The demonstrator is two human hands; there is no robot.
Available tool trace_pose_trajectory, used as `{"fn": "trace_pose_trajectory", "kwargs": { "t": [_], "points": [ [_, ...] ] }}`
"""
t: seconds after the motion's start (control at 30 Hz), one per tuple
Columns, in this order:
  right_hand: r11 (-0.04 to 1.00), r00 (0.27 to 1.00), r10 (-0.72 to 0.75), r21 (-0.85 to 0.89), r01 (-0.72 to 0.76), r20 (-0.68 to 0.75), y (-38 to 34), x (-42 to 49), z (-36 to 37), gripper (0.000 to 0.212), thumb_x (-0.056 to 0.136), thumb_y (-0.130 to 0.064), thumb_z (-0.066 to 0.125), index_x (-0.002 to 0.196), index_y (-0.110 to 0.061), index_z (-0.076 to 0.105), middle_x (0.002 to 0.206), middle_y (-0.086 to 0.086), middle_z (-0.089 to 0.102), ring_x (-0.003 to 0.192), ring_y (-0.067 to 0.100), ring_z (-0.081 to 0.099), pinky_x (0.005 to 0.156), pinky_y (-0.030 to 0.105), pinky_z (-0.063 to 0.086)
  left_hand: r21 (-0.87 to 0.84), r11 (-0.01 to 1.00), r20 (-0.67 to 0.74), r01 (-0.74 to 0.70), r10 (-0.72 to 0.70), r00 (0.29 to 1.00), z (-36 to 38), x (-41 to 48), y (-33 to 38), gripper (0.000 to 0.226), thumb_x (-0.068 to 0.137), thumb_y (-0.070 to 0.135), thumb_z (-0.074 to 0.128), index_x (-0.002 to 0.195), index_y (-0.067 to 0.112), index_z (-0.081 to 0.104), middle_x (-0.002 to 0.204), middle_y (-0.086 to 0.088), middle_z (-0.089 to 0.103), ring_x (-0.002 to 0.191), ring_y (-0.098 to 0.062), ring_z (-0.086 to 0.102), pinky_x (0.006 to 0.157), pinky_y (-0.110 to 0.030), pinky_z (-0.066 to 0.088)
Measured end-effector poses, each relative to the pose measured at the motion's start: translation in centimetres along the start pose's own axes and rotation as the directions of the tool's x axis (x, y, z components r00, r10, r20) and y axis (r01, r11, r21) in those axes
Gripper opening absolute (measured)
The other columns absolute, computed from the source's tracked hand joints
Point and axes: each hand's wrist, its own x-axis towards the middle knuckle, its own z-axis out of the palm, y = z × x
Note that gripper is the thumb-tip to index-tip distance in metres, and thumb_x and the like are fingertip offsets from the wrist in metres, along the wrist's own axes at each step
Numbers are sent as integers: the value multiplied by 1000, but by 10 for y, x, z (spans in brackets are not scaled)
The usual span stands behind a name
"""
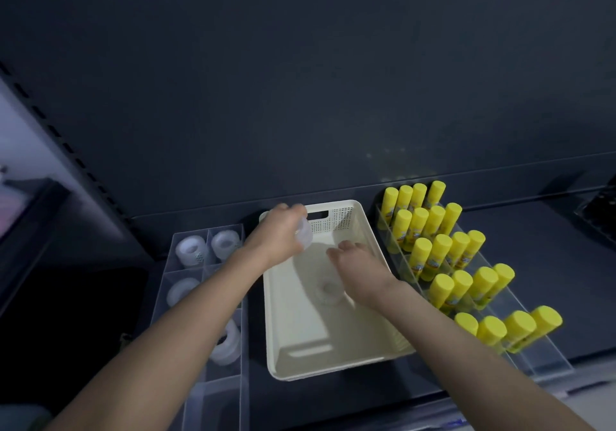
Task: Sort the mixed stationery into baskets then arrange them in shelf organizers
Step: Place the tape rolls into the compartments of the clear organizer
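On the dark shelf (550, 230) in front of us, a cream basket (333, 364) sits between two clear organizers. The compartment tray (216, 397) on our left already carries several tape rolls (191, 250), and the tiered rack (546, 360) on our right is full of yellow glue sticks (440, 254).

Our left hand (276, 240) hangs over the basket's far left corner, fingers curled round a clear tape roll (304, 232). Blur keeps us from saying which way that roll's hole faces. The tray lies directly to the left of this hand, just past the basket's wall, so we judge the carry to be a short sideways one, with the left forearm already stretched over the tray.

Our right hand (358, 270) is down inside the basket, palm down, fingers loose and pointing away from us. We can see nothing held in it.

One more roll (328, 292) lies flat on the basket floor, hole upward, so its axis stands upright. It sits just beside the right hand's wrist, on the near left side, and whether they touch we cannot tell. The right hand is clearly the nearer of the two. To reach the roll, it would need to draw back toward us and a little to the left.

The basket looks nearly emptied, so we take the tape stage to be close to done.
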Motion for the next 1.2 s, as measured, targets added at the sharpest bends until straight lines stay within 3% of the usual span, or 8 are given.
{"fn": "trace_pose_trajectory", "kwargs": {
  "t": [0.2, 0.4, 0.53, 0.67, 0.77, 0.87, 1.0, 1.2],
  "points": [
    [998, 998, 59, 2, -59, 1, -1, 17, -1, 38, 84, -2, 51, 121, -7, 44, 123, 17, 41, 105, 39, 54, 85, 42, 47, -77, 995, -37, 58, -61, 997, -20, -28, -9, 43, 73, 16, 67, 115, 23, 58, 102, -2, 54, 92, -23, 55, 73, -27, 44],
    [971, 984, 110, 227, -76, -142, 0, 14, -18, 41, 74, -3, 60, 112, -9, 46, 110, 13, 57, 98, 32, 58, 71, 31, 42, -186, 981, -152, 45, -74, 986, -32, -43, -12, 46, 71, 20, 70, 114, 29, 58, 103, 5, 55, 89, -13, 52, 60, -13, 32],
    [973, 999, 37, 227, -30, -26, -8, 3, -18, 67, 71, -18, 73, 131, -13, 45, 119, 10, 54, 108, 27, 55, 85, 33, 49, -201, 978, -158, 62, -95, 983, -34, -51, -14, 45, 70, 23, 70, 113, 31, 57, 101, 10, 56, 86, -9, 49, 59, -7, 34],
    [982, 1000, 16, 190, -20, 20, -19, -4, -9, 57, 78, -15, 63, 132, -15, 45, 120, 10, 49, 109, 27, 54, 78, 27, 44, -183, 982, -150, 54, -82, 985, -34, -61, -16, 40, 68, 26, 70, 105, 33, 57, 97, 11, 58, 84, -9, 52, 60, -7, 34],
    [980, 1000, 6, 198, -9, 17, -21, -6, -8, 50, 78, -9, 59, 127, -13, 46, 117, 10, 51, 106, 27, 54, 73, 25, 41, -178, 983, -154, 49, -77, 985, -33, -66, -19, 42, 67, 27, 70, 106, 33, 56, 99, 10, 59, 89, -10, 54, 71, -21, 42],
    [980, 1000, -5, 197, 2, 17, -21, -5, -9, 47, 76, -4, 58, 122, -11, 48, 114, 11, 53, 103, 28, 56, 73, 27, 44, -182, 981, -173, 67, -99, 980, -33, -72, -22, 41, 67, 28, 69, 104, 35, 55, 99, 11, 60, 90, -10, 56, 75, -26, 45],
    [985, 998, -8, 174, -4, 68, -20, -6, -3, 38, 78, -7, 56, 114, -11, 47, 110, 10, 53, 102, 29, 56, 76, 33, 48, -157, 981, -151, 112, -136, 979, -32, -79, -21, 37, 66, 32, 65, 100, 40, 52, 98, 14, 60, 90, -8, 55, 70, -21, 40],
    [989, 997, -47, 145, 38, 57, -24, -4, 4, 39, 77, -8, 57, 113, -10, 43, 108, 11, 50, 101, 31, 56, 68, 29, 40, -174, 968, -141, 183, -208, 968, -31, -94, -12, 29, 66, 34, 60, 92, 43, 49, 93, 19, 57, 85, 2, 53, 60, -7, 34]
  ]
}}
